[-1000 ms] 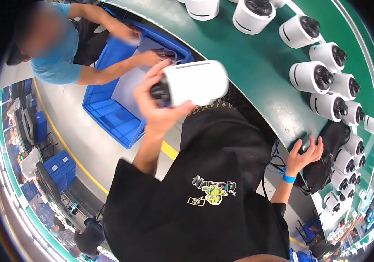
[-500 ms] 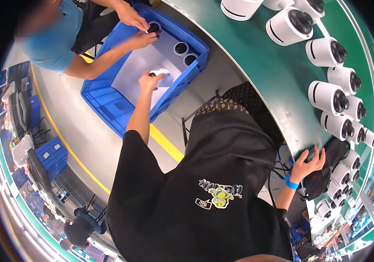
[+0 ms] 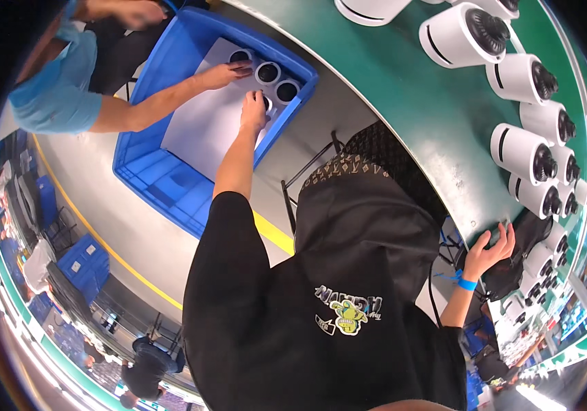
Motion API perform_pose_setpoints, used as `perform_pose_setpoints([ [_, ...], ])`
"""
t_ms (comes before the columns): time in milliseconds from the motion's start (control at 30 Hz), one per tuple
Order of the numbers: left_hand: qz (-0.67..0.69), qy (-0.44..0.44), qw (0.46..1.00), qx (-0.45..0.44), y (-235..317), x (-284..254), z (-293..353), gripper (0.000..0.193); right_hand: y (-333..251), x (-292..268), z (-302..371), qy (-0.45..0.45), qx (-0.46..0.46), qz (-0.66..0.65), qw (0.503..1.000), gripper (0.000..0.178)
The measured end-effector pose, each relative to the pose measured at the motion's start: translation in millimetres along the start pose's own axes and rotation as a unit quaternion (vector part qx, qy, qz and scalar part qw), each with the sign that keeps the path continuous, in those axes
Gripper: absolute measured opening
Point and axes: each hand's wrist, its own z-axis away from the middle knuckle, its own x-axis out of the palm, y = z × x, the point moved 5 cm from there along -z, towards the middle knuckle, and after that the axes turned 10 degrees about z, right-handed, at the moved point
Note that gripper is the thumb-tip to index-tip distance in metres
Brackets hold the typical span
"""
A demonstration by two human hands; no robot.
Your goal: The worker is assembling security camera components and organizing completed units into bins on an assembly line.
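My left hand (image 3: 253,113) reaches into a blue bin (image 3: 144,130). Its fingers are closed on a round white part with a dark middle (image 3: 267,103), mostly hidden by the hand, low over the white sheet (image 3: 194,130). Beside it on the sheet lie two similar white rings with black centres, one (image 3: 268,72) farther and one (image 3: 287,91) to the right. A co-worker's hand (image 3: 228,74) touches a third such part (image 3: 240,57). My right hand (image 3: 491,253), with a blue band at the wrist, rests on the edge of the green bench (image 3: 437,130), fingers apart and holding nothing.
Several white cylindrical camera housings with black ribbed ends (image 3: 523,152) stand along the bench's right side. A dark bag (image 3: 528,240) lies by my right hand. A co-worker in a blue shirt (image 3: 57,96) is beyond the bin. A patterned stool or chair seat (image 3: 375,147) is near the bench.
My left hand has carried the round part farther and rightward, down beside the others. One co-worker hand has drawn back from the bin; the other stays at a ring. My right hand stays at the bench edge.
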Motion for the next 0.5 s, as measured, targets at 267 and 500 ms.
perform_pose_setpoints([
  [267,0.031,0.032,0.996,-0.08,-37,23,1,0.099,-1,2,-2,-0.013,-0.001,0.001,1.0,0.033],
  [500,0.093,-0.008,0.984,-0.151,-42,10,11,0.085,-1,4,-2,-0.012,-0.004,-0.009,1.0,0.032],
])
